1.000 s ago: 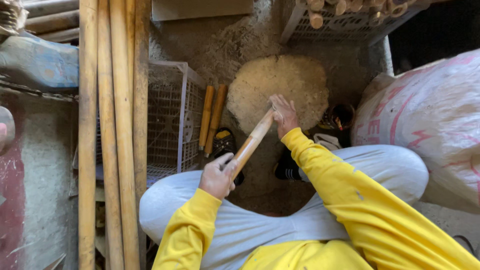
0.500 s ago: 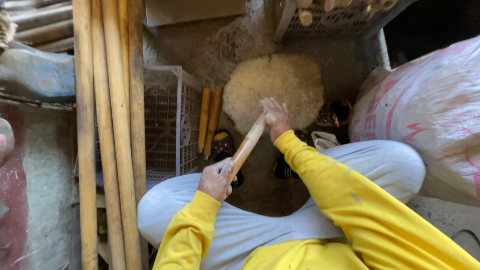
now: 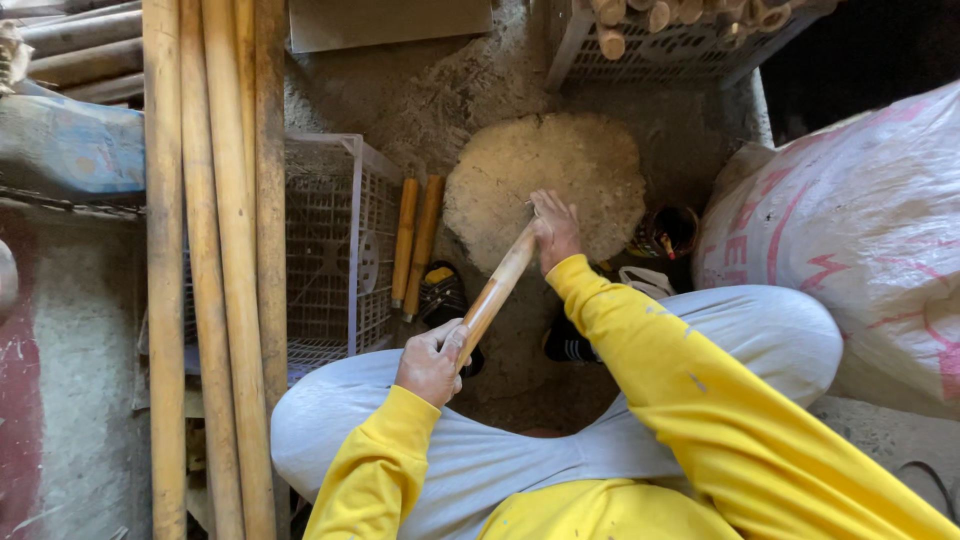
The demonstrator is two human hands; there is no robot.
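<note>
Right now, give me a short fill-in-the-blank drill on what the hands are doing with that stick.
Both hands grip one short wooden ____.
The right hand holds its far end over a round pale ____.
The left hand holds the near end, above the person's grey ____.
Two more short sticks lean beside a white wire ____.

Missing words: stick; stump; trousers; crate.

Crate (image 3: pixel 335 250) left, sack (image 3: pixel 850 230) right.

A short, round, pale-brown wooden stick (image 3: pixel 497 292) slants from lower left to upper right above the person's lap. Its upper end rests against a round, rough-topped, sawdust-coloured wooden chopping block (image 3: pixel 590 165) that stands on the dusty ground.
</note>
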